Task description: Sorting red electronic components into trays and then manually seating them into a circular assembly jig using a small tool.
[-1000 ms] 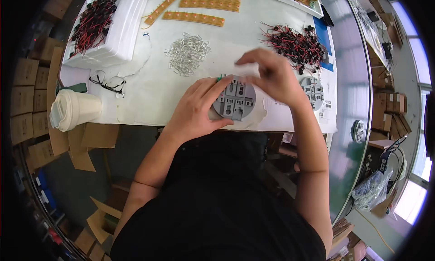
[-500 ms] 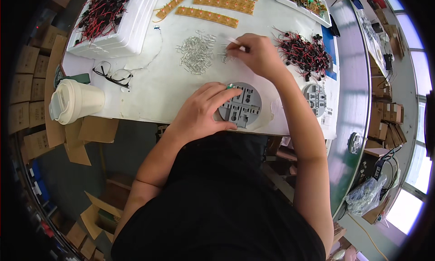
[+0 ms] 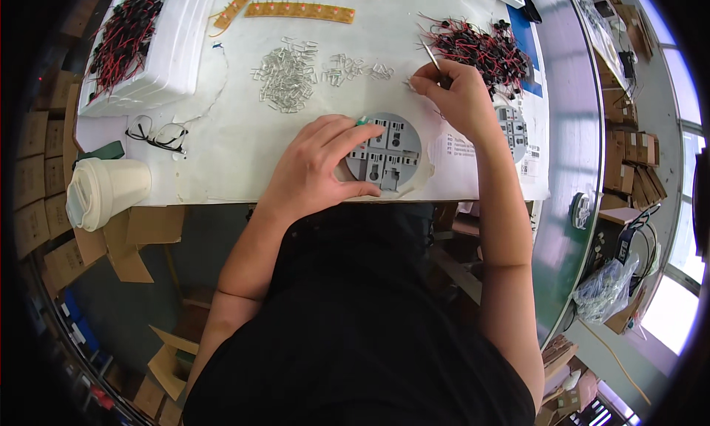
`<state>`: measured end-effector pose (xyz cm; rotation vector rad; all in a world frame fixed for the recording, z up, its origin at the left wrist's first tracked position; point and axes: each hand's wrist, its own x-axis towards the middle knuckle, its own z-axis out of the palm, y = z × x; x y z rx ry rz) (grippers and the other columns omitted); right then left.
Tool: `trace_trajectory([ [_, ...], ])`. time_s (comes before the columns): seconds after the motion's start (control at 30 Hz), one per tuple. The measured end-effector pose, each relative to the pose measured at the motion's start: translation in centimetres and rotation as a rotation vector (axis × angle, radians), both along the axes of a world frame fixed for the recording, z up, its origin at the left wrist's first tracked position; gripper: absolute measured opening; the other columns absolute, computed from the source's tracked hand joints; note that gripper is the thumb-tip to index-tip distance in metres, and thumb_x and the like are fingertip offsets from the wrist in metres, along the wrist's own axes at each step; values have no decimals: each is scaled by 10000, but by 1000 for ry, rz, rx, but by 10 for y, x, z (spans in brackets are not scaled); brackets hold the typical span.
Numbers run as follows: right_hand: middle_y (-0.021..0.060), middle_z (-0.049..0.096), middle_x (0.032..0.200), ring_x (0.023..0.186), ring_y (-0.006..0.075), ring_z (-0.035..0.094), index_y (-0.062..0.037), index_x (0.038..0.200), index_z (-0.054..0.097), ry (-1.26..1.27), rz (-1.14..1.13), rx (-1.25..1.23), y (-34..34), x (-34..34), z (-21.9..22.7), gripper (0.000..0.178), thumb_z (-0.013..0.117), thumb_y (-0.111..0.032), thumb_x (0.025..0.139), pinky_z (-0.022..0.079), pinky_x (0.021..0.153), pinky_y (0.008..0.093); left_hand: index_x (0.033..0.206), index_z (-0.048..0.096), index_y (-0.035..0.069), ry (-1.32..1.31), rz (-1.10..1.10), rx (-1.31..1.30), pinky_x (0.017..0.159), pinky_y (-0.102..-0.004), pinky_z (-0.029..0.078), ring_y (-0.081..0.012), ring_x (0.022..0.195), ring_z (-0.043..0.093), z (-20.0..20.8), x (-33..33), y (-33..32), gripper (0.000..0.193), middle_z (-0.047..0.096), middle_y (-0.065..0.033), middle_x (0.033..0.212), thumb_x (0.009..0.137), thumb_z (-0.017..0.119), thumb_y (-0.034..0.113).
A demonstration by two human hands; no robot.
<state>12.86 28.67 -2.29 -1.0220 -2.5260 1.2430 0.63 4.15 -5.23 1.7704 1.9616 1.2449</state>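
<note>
The left hand (image 3: 312, 162) clamps the grey disc (image 3: 394, 158) near the worktop's (image 3: 229, 171) front edge, likely to steady it, while, well apart, the right hand (image 3: 466, 97) grips a thin tool (image 3: 430, 55) beside the wired parts (image 3: 488, 52).

Your disc (image 3: 384, 151) was grey with dark marks, your shirt (image 3: 362, 330) black, your worktop (image 3: 222, 152) white, the strips (image 3: 299, 12) orange, the cup (image 3: 118, 189) cream.

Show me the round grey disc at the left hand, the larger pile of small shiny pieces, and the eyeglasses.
Round grey disc (image 3: 387, 155): head view, middle of its upper face.
Larger pile (image 3: 285, 78): head view, its middle.
Eyeglasses (image 3: 170, 135): head view, the lens on the picture's right.
</note>
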Motion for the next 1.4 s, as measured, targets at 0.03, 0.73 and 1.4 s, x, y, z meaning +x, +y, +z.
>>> trace_trajectory([
  [0.03,39,736,799,669,71,564,34,1036,768,-10,41,12,3,2,0,203,755,-132,921,479,630,265,1306,666,129,-3,-7,-1,1003,-438,521,-314,1151,634,-1,0,1,777,675,-96,1183,615,962,322],
  [0.73,115,723,857,741,226,661,-3,1007,734,-81,127,171,6,-1,16,204,755,-155,872,522,708,359,1281,683,119,-24,-5,-3,988,-441,522,-333,1126,633,-3,-1,1,753,676,-111,1188,622,961,357],
  [1.4,-58,624,790,678,24,459,12,1103,735,137,24,-59,-33,31,26,172,723,-60,948,375,601,222,1364,631,131,-34,95,-69,946,-441,525,-309,1063,642,2,2,-4,877,655,-91,1186,590,984,345],
])
